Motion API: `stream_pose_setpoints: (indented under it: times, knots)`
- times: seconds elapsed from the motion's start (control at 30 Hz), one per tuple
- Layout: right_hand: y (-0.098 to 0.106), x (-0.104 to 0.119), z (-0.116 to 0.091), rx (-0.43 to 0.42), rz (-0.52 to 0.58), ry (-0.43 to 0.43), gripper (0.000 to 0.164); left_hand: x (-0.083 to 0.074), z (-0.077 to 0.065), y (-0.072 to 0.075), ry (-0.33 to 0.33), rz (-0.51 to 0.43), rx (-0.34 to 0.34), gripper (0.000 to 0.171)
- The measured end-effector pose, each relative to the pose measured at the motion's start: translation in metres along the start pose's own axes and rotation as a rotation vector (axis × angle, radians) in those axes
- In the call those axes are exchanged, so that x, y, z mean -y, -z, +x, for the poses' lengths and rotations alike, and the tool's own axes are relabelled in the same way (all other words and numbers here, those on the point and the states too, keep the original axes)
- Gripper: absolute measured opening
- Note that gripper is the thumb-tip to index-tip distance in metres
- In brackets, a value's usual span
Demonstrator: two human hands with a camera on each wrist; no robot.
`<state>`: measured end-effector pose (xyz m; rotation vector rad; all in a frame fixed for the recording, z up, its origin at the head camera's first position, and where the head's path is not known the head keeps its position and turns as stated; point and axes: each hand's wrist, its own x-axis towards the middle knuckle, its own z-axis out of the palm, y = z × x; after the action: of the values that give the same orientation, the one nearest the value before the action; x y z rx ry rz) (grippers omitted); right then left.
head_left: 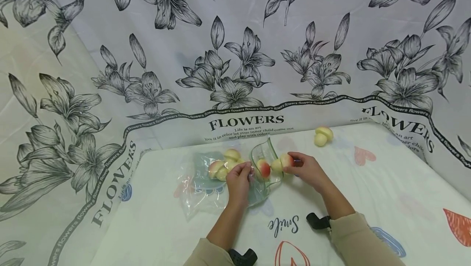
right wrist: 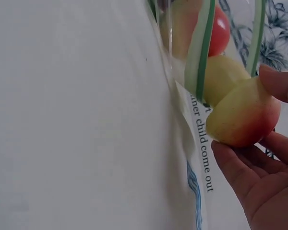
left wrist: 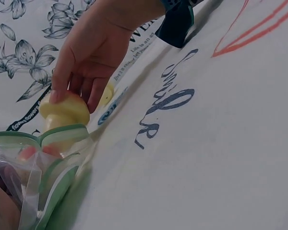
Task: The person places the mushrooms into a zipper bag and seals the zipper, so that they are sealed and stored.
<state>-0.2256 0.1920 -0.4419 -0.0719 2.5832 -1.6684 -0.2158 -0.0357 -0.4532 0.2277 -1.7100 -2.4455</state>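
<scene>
A clear zip bag [head_left: 200, 205] with a green-edged mouth lies on the cloth in the head view. My left hand [head_left: 238, 184] pinches its edge near the mouth. Several yellow mushroom-shaped pieces [head_left: 232, 154] with red blush are inside, partly covered by that hand. Between the fingertips and thumb of my right hand [head_left: 310, 172] is another mushroom-shaped piece [right wrist: 245, 115], held by its rounded, reddish cap. Its narrower end points into the bag's opening in the right wrist view, beside the green strip [right wrist: 200, 57]. A red-tinged piece [head_left: 263, 168] sits just inside the mouth.
One more yellow mushroom-shaped piece [head_left: 323, 136] lies at the back right of the white printed cloth [head_left: 331, 249]. Behind it hangs a flower-printed curtain [head_left: 239, 65]. Black wrist mounts [head_left: 243, 257] sit at both sleeves.
</scene>
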Motion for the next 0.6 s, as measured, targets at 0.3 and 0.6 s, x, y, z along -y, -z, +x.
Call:
stream_pose_setpoints:
  times: [0.3,0.6]
  knots:
    - [-0.012,0.008,-0.003,-0.018,-0.041,0.035,0.066,0.001,0.0,0.0,-0.045,0.064,-0.026,0.018]
    - [-0.016,0.015,-0.007,-0.016,-0.09,-0.002,0.063,0.0,-0.003,0.0,-0.053,0.114,-0.041,0.018]
